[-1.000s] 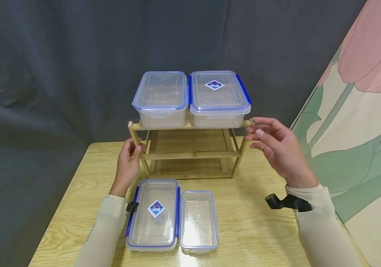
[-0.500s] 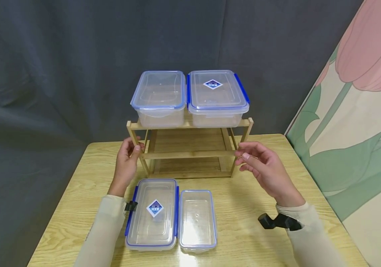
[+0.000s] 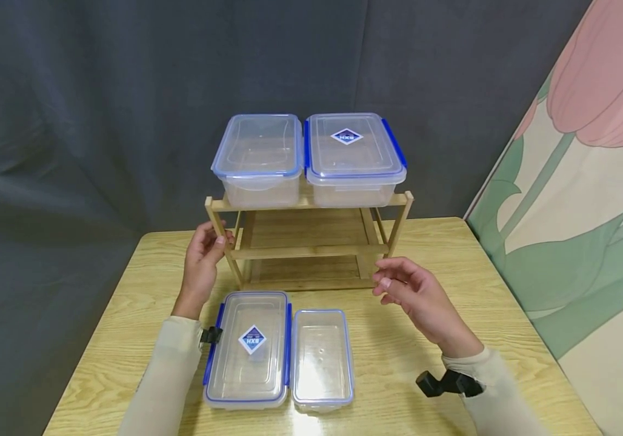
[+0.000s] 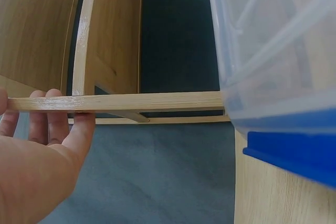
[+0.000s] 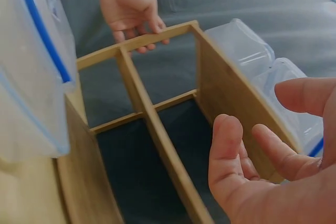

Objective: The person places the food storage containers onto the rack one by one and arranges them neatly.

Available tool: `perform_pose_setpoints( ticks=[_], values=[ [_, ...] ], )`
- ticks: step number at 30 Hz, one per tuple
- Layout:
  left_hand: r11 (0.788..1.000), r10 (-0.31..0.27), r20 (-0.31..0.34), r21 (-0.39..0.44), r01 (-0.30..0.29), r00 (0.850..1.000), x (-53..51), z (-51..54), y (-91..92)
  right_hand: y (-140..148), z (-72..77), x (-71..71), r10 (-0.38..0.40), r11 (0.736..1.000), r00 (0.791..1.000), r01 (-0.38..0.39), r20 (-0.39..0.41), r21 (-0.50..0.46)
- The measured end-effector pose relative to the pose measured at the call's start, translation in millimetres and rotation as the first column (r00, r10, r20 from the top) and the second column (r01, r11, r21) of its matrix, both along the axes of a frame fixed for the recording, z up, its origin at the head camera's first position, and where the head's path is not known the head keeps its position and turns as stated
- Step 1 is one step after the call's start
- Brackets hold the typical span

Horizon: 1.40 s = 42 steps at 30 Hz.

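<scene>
My left hand (image 3: 200, 266) grips the left front post of a wooden shelf rack (image 3: 311, 251). In the left wrist view, its fingers (image 4: 54, 121) bend around that post. My right hand (image 3: 417, 300) is in the air beside the rack's right front leg, fingers loosely bent and holding nothing. Two clear lidded food containers stand on the top shelf: a left container (image 3: 259, 145) and a right container (image 3: 355, 145) with blue clips and a label. On the table before the rack lie a larger lidded container (image 3: 247, 375) and a narrower container (image 3: 322, 357).
The rack's two lower shelves hold nothing visible. Under everything is a light wood-grain table (image 3: 142, 290). A dark curtain (image 3: 126, 121) hangs behind it, and a panel with a painted tulip (image 3: 579, 181) stands at the right.
My right hand has come down from the rack's top right corner, moving toward me and slightly left. The left hand stays on the post. The containers have not moved.
</scene>
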<state>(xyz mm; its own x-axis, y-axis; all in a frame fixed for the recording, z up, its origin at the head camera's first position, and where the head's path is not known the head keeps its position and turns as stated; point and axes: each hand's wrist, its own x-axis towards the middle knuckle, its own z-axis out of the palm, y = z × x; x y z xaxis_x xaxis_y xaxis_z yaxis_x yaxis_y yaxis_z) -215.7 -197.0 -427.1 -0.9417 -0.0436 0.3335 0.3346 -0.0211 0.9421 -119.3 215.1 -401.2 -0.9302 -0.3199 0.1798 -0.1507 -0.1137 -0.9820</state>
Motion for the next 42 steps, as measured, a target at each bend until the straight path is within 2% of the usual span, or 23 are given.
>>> perform_pose_setpoints(
  ticks=[8, 17, 24, 28, 35, 42],
  values=[
    [1.000, -0.007, -0.001, 0.017, 0.007, 1.000, -0.3, -1.3, -0.2, -5, -26.6, 10.9, 0.008, 0.997, 0.999, -0.010, 0.034, 0.072],
    [1.000, 0.000, 0.008, 0.002, 0.000, 1.000, 0.1, -3.5, -2.1, -15, -54.2, 22.7, 0.010, 0.988, 0.989, -0.033, 0.151, 0.152],
    [1.000, -0.009, 0.023, -0.001, 0.009, 1.000, -0.7, -4.1, -2.2, -16, -73.5, 36.4, 0.049, 0.987, 0.978, -0.078, 0.201, 0.139],
    [1.000, -0.023, 0.035, -0.018, 0.023, 0.999, -1.8, -1.6, -2.4, -17, -83.9, 43.9, 0.089, 0.988, 0.975, -0.113, 0.204, 0.106],
    [1.000, -0.018, 0.036, -0.007, 0.018, 0.999, -2.9, 1.6, -1.4, -20, -100.1, 55.7, 0.096, 0.984, 0.970, -0.127, 0.225, 0.128],
    [1.000, -0.013, 0.050, -0.017, 0.014, 0.999, 1.5, -2.8, 0.3, -22, -119.9, 75.0, 0.168, 0.971, 0.974, -0.190, 0.154, 0.148]
  ],
)
